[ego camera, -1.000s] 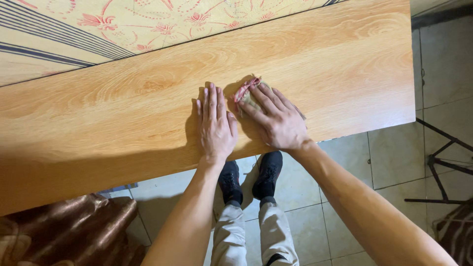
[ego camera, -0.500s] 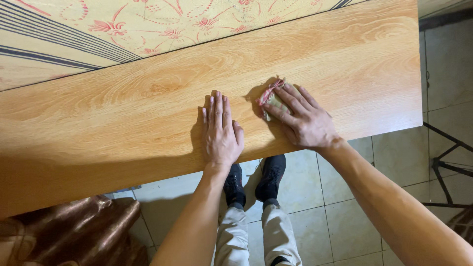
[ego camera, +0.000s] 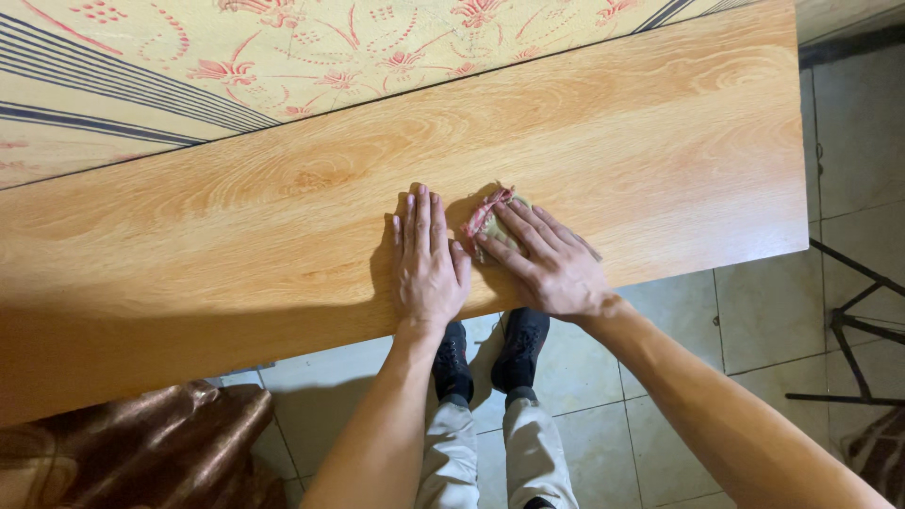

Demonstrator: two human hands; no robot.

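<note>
Right hand point(ego camera: 551, 269) slid the rag point(ego camera: 490, 219) further right; fingers pressed flat on it, mid-plank point(ego camera: 660, 151). Left hand point(ego camera: 429, 264) flat, empty, bracing. Risk: rag bunches and slips out under uneven pressure.

A long wooden board point(ego camera: 236, 245) with a light grain (it runs across the whole view) is seen above a tiled floor point(ego camera: 754, 320). On the board a small crumpled cloth point(ego camera: 488, 219) is pressed, and two flat hands are laid.
</note>
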